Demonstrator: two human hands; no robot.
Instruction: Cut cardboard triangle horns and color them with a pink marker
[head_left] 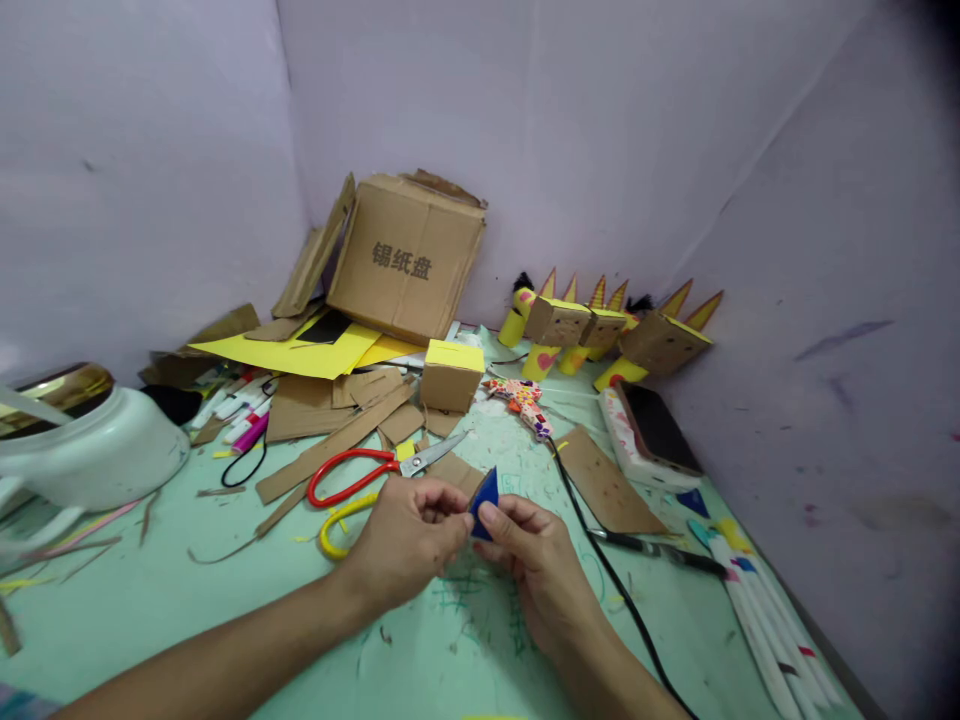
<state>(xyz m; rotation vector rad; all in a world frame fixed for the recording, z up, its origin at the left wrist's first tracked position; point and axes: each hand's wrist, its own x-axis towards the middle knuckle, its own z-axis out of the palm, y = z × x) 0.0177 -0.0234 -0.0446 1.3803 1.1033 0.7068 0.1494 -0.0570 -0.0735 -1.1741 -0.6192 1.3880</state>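
Both hands meet over the scribbled pale green tabletop (150,610): the left hand (409,540) and right hand (536,560) pinch a small dark blue paper triangle (484,497) between closed fingertips. Red-handled scissors (367,472) lie just beyond, near a yellow-topped cardboard cube (450,375) and a black cable (600,560). Lilac walls enclose the corner; the triangle's lower edge is hidden.

Both bare forearms enter from the bottom edge of the frame and converge toward lower centre. The left hand (405,545) comes in from the lower left, back of the hand up, its fingers (442,497) curled inward and pinched together at the tips. The right hand (529,550) comes in from the lower right, wrist bent slightly, thumb pressed forward toward the left hand. The fingertips of the two hands nearly meet, pinching closed.
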